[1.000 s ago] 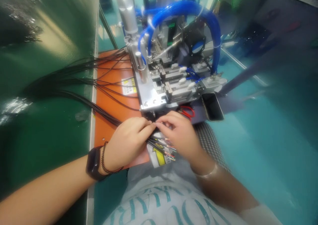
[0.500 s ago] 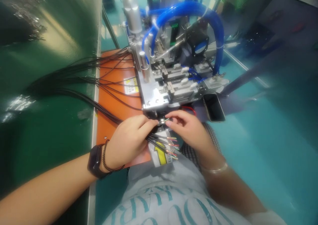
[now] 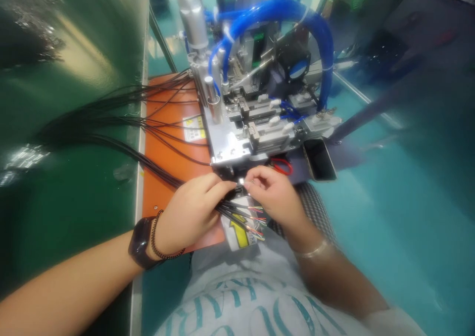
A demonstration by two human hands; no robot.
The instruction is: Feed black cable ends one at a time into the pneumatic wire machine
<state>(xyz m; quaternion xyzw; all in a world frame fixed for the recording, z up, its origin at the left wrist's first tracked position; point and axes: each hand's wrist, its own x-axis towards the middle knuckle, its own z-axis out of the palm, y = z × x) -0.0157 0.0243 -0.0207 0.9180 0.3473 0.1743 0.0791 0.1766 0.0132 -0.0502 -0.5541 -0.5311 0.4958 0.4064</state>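
Observation:
My left hand (image 3: 195, 207) is closed round a bundle of black cables (image 3: 161, 173); their stripped ends with thin coloured wires (image 3: 256, 219) stick out to its right, over a label with a yellow arrow (image 3: 239, 232). Its thumb and forefinger reach a small bright metal part (image 3: 241, 181) at the machine's front edge. On the other side of that part, my right hand (image 3: 272, 192) has its thumb and forefinger pinched together. What lies between those fingertips is too small to make out.
The machine (image 3: 237, 128) with a thick blue hose (image 3: 326, 44) stands beyond my hands on an orange plate (image 3: 174, 143). Red-handled tool (image 3: 282, 166) and phone (image 3: 319, 160) lie right. More black cables (image 3: 92, 103) run left over a green surface (image 3: 74, 217).
My right thumb and forefinger have come together, and the hand has shifted slightly left. More of the red handle shows. My left hand has barely moved.

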